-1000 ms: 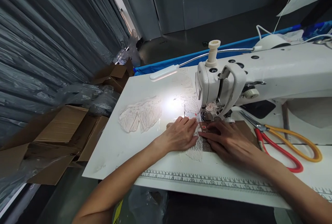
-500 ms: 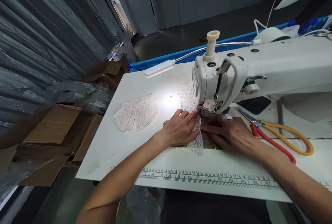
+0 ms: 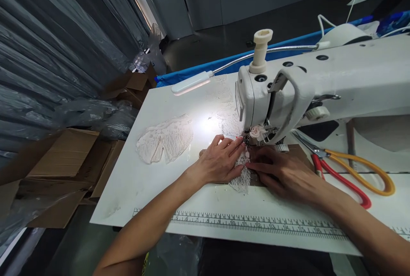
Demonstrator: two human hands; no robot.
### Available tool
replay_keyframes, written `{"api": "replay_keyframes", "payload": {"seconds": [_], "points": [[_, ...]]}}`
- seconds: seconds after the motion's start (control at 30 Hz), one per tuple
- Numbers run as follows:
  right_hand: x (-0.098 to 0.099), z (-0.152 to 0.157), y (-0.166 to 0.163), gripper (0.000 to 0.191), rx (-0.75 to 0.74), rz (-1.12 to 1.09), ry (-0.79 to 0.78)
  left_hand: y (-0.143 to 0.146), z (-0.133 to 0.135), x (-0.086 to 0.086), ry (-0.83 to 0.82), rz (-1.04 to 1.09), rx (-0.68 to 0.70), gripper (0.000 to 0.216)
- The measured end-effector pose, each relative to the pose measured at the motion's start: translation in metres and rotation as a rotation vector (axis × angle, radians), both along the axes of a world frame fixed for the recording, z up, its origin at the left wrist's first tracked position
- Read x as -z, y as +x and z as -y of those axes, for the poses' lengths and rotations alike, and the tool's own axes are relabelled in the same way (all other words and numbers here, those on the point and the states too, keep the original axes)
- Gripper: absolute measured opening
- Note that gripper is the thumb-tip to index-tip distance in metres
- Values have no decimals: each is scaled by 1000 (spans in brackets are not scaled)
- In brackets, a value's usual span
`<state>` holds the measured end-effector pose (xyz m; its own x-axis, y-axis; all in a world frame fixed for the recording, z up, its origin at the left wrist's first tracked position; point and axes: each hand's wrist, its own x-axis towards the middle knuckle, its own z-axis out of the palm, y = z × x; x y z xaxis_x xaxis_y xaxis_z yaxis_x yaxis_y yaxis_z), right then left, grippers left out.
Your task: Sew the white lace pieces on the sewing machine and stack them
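Note:
A white sewing machine stands on the white table. A small piece of white lace lies on a brown card just in front of the needle. My left hand lies flat on the lace's left side, fingers stretched toward the needle. My right hand presses flat on the card to the right of the lace, fingertips touching its edge. Both hands hold the lace down rather than grip it.
A pile of lace pieces lies to the left under a gooseneck lamp. Scissors with red and yellow handles lie at the right. A printed ruler runs along the front edge. Flattened cardboard boxes sit on the floor left.
The view has shifted slightly. Both hands stayed at the needle; the lace has been slid a little under the presser foot and my right fingertips moved back to its edge.

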<state>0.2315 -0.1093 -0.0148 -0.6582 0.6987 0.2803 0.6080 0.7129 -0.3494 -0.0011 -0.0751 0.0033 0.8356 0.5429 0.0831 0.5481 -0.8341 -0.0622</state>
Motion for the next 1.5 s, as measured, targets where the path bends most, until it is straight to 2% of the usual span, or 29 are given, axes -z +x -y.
{"api": "replay_keyframes", "payload": {"seconds": [0.2, 0.33, 0.6, 1.07, 1.3, 1.5], "points": [[-2, -1, 2, 37, -7, -15, 15, -1, 0, -2, 4, 23, 0, 49], [1, -3, 4, 37, 40, -58, -26, -1, 0, 0, 4, 33, -2, 47], [16, -3, -1, 39, 67, 31, 94, -1, 0, 2, 0, 17, -12, 53], [9, -2, -4, 38, 75, 49, 111, -4, -4, 7, -68, 192, -22, 47], [4, -2, -6, 37, 64, 63, 161, -5, -2, 6, -54, 188, -41, 47], [10, -3, -4, 36, 70, 70, 154, -3, 0, 7, -32, 171, -46, 48]]}}
